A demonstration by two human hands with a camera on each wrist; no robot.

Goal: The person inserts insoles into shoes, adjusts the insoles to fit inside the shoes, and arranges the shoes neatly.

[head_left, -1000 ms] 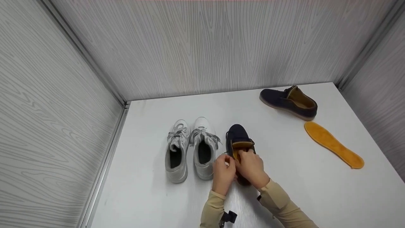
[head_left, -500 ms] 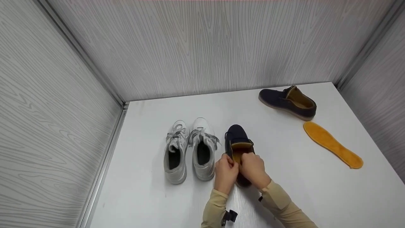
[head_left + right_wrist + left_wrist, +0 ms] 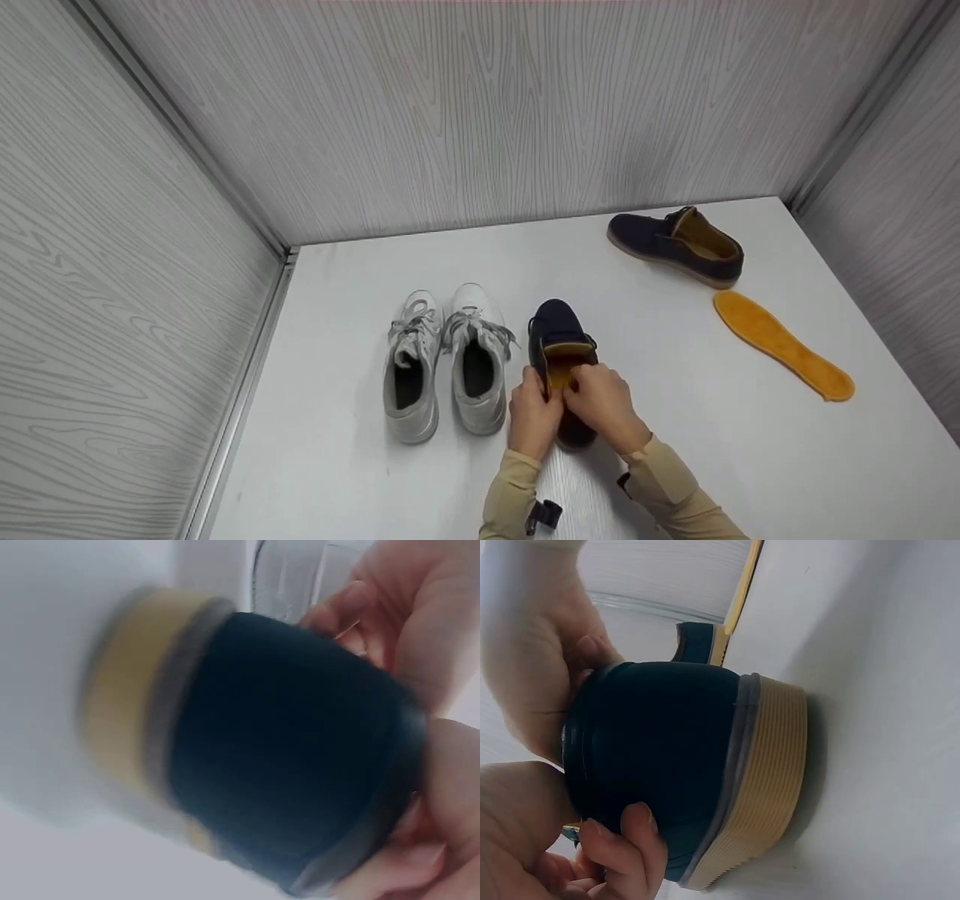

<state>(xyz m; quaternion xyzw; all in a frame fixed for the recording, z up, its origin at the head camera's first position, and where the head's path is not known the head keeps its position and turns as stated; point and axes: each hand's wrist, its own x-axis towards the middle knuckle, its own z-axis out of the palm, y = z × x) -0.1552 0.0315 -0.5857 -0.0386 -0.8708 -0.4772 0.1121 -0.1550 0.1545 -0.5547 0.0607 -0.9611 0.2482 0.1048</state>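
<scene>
A navy lace-up shoe (image 3: pixel 556 319) with a tan lining stands on the white table, toe pointing away. My left hand (image 3: pixel 534 416) grips the left side of its opening, with curled fingertips lying against the outside of the upper (image 3: pixel 660 742) in the left wrist view. On the other side, my right hand (image 3: pixel 600 401) has its fingers curled at the opening's right edge, thumb side over the inside. In the right wrist view, fingers of that hand lie along the shoe's side near the heel (image 3: pixel 285 742). The hands partly hide the heel and the inside from above.
A pair of white sneakers, one left (image 3: pixel 412 367) and one right (image 3: pixel 478 367), stands left of the hands. The other navy shoe (image 3: pixel 671 247) lies angled at the back right. An orange insole (image 3: pixel 784 345) lies flat near the right table edge. Grey wood-grain panels (image 3: pixel 480 112) enclose the table.
My right fingers, earlier reaching deeper into the shoe, have drawn back and curled at its right edge. My left fingers have closed down on the left edge. The head view has shifted slightly.
</scene>
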